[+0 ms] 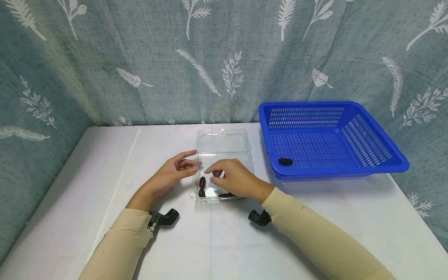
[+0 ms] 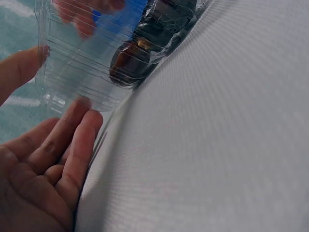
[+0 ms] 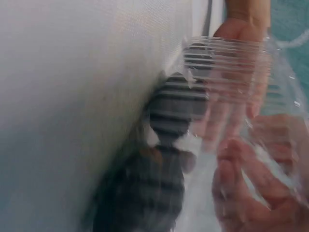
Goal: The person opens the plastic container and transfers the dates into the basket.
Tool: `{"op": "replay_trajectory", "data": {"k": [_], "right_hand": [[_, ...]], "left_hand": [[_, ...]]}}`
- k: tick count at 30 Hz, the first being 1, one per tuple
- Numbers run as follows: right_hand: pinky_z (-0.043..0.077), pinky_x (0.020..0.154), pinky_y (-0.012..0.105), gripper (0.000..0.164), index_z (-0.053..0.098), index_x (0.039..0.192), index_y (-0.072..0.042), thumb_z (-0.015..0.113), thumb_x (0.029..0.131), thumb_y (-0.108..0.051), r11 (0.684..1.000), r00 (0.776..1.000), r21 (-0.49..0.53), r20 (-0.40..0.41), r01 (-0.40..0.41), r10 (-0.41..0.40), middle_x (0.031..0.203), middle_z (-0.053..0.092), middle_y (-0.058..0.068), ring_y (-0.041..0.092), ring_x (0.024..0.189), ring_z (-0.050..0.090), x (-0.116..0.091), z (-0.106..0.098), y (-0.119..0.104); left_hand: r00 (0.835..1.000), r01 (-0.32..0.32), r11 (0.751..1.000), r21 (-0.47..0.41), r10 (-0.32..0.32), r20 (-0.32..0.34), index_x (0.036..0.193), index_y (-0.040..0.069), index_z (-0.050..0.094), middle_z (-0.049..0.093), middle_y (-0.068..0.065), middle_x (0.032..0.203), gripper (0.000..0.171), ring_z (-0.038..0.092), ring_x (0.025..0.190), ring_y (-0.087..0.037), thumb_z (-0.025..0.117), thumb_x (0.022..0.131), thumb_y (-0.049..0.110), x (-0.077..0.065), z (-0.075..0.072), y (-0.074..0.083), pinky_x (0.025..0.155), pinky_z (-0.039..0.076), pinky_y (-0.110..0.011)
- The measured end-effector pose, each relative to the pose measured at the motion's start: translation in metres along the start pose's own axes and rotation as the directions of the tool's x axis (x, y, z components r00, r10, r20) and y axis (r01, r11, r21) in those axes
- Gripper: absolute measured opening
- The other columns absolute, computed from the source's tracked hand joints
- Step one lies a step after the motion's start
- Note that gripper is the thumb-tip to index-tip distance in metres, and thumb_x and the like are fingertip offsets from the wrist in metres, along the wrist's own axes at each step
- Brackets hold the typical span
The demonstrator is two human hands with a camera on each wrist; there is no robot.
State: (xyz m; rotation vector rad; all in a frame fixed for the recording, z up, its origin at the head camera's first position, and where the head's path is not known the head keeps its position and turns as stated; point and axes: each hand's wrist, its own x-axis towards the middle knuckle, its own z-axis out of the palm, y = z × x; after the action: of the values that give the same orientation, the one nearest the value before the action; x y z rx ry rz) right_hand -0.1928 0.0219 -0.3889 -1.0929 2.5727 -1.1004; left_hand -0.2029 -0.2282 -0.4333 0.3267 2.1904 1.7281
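So your right hand (image 1: 241, 179) blocks part of the clear container (image 1: 224, 142) in the head view, plus some of the date (image 1: 217, 173) by its thumb, so can't tell if you're pinching it. Your sleeves (image 1: 117, 241) run off the bottom. The left wrist view chops your left hand (image 2: 43, 164) at the left edge and lops dark dates (image 2: 161, 29) off up top. In the right wrist view they're too blurry to count.

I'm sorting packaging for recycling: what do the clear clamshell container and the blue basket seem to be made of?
Clear clamshell container: probably thin, glossy plastic; its ribbed walls are see-through and catch glints. Blue basket: likely rigid moulded plastic with a slight sheen, judging by its even colour, rounded corners and regular slots.
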Motion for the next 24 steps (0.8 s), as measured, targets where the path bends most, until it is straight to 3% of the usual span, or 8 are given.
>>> {"op": "replay_trajectory", "data": {"k": [8,17,24], "right_hand": [[0.04,0.057,0.018,0.026,0.073,0.118,-0.008,0.068,0.093,-0.007,0.998,0.995,-0.038,0.079,-0.051,0.054,0.074,0.066,0.002,0.004,0.059,0.047,0.016,0.014,0.001],[0.041,0.059,0.019,0.025,0.074,0.116,-0.009,0.069,0.092,-0.006,0.995,0.993,-0.085,0.101,-0.058,0.066,0.103,0.076,0.003,0.003,0.057,0.046,0.02,0.02,0.003],[0.047,0.07,0.023,0.023,0.077,0.108,-0.014,0.069,0.089,-0.004,0.996,0.992,-0.084,0.114,-0.042,0.051,0.106,0.076,-0.003,0.009,0.073,0.056,0.021,0.026,0.005]], "left_hand": [[1.0,-0.006,1.0,0.006,0.006,-0.001,0.155,0.011,0.033,0.056,-0.019,0.143,0.067,0.059,0.12,-0.008,0.066,0.098,0.021,0.0,-0.001,-0.001,0.097,0.047,-0.018],[1.0,-0.023,1.0,-0.002,0.023,0.011,0.155,0.009,0.032,0.056,-0.021,0.142,0.067,0.059,0.121,-0.011,0.065,0.098,0.017,0.001,0.001,-0.001,0.097,0.047,-0.018],[1.0,-0.013,1.0,0.003,0.013,0.005,0.155,0.01,0.033,0.057,-0.02,0.142,0.066,0.058,0.124,-0.014,0.066,0.098,0.018,0.0,-0.001,0.0,0.097,0.046,-0.017]]}}
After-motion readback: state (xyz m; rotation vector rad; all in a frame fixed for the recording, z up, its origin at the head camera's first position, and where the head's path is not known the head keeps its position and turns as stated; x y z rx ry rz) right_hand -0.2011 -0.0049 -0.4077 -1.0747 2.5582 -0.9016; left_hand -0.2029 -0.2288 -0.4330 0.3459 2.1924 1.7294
